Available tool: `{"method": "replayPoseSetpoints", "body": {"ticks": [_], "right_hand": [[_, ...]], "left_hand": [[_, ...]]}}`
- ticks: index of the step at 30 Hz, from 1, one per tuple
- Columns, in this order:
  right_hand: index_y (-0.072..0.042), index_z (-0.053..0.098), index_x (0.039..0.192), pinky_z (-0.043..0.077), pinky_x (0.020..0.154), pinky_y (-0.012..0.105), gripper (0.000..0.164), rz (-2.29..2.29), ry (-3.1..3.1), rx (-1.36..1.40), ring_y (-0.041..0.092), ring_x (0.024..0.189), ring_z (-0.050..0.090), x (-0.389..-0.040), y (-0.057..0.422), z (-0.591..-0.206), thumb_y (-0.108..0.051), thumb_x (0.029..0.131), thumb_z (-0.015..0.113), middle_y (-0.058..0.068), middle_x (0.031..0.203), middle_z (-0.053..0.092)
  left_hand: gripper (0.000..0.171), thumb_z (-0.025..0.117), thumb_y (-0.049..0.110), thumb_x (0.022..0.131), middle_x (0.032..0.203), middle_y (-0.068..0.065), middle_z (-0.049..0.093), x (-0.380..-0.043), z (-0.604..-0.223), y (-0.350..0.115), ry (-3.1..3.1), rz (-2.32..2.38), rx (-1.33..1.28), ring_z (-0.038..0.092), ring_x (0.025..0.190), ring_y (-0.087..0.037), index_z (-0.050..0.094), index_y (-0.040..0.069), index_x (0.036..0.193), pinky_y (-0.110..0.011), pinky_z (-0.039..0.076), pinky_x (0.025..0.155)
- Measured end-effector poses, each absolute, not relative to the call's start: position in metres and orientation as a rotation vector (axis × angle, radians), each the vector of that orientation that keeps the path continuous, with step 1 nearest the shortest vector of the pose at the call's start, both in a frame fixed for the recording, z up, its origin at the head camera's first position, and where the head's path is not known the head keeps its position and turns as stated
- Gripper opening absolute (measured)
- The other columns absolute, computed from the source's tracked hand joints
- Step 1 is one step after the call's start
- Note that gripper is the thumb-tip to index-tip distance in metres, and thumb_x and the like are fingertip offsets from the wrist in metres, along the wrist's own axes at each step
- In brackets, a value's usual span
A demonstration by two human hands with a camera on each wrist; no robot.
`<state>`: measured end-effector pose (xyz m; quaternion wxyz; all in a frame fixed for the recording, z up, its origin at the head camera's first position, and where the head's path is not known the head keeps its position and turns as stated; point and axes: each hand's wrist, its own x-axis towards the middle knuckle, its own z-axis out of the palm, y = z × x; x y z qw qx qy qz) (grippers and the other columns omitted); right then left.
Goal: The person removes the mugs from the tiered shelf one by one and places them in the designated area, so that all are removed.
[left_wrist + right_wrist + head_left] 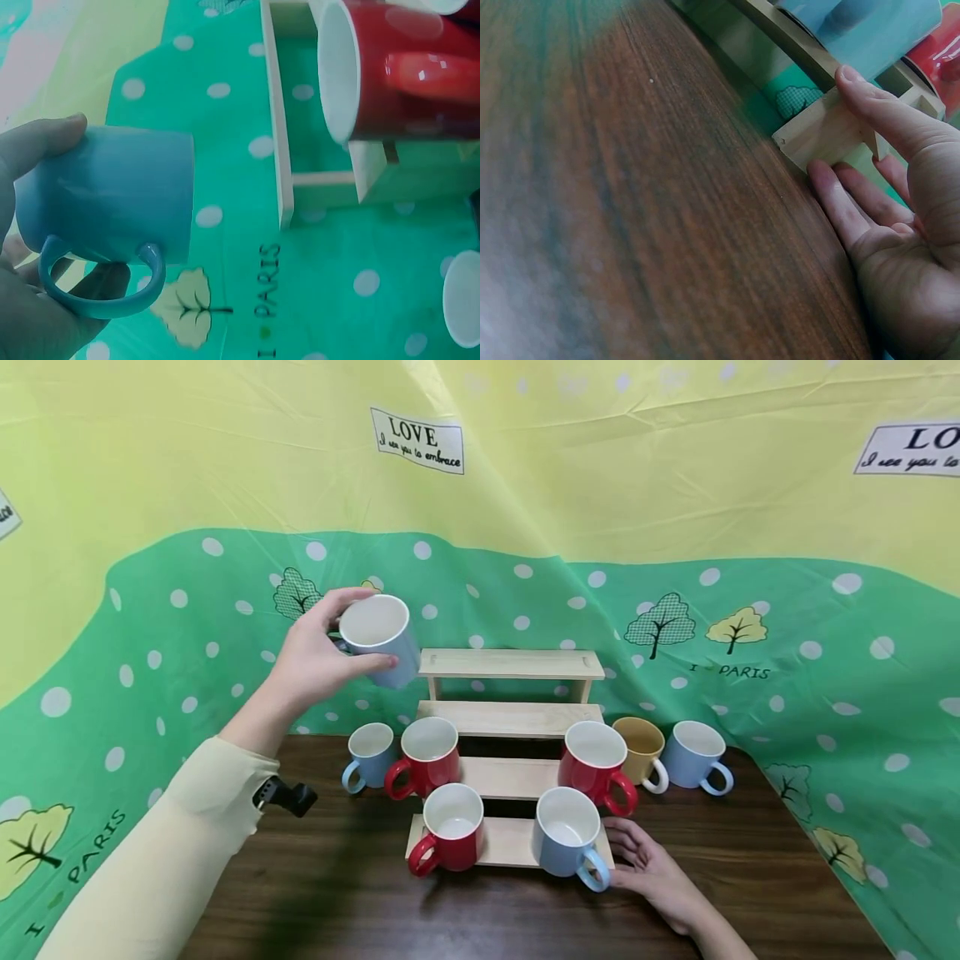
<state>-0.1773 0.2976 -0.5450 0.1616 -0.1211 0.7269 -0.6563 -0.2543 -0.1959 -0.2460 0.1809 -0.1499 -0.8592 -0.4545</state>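
In the head view my left hand (315, 652) grips a light blue mug (397, 660) in the air, up and left of a wooden stepped rack (510, 718). The mug's mouth tilts toward me; its handle (105, 304) lies near the palm in the left wrist view. Low on the right, my right hand (652, 877) holds the end of the rack's bottom step, thumb at its front corner and fingers at its side (829, 135). Beside that hand a blue mug (566, 835) stands on the bottom step. A red mug (453, 831) occupies the same step's left end.
Two more red mugs (431, 752) (592, 760) stand on the step above, one per end. A blue mug (371, 756) is left of the rack. Right of it are a yellow mug (637, 747) and a blue mug (693, 756). A patterned cloth (810, 693) hangs behind the dark wooden table (360, 893).
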Motion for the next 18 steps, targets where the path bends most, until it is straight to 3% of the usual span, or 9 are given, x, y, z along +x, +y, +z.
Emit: {"method": "replayPoseSetpoints", "body": {"ticks": [11,18], "right_hand": [[0.004,0.029,0.162,0.054,0.105,0.025,0.076,-1.862,2.090,-0.346,0.011,0.132,0.060,-0.177,0.299,-0.545,-0.006,0.102,0.075,0.029,0.156,0.049],[0.005,0.029,0.163,0.053,0.105,0.024,0.077,-1.859,2.097,-0.352,0.010,0.132,0.060,-0.178,0.298,-0.545,-0.006,0.102,0.075,0.029,0.156,0.049]], "left_hand": [[0.088,0.099,0.027,0.083,0.145,-0.006,0.062,-0.249,-0.248,-0.235,-2.401,-1.234,-0.274,0.056,0.124,-0.025,0.055,0.023,0.158,-0.034,0.053,0.086],[0.088,0.099,0.032,0.082,0.144,-0.006,0.064,-0.251,-0.261,-0.258,-2.410,-1.122,-0.198,0.056,0.122,-0.024,0.055,0.023,0.158,-0.040,0.051,0.084]]}}
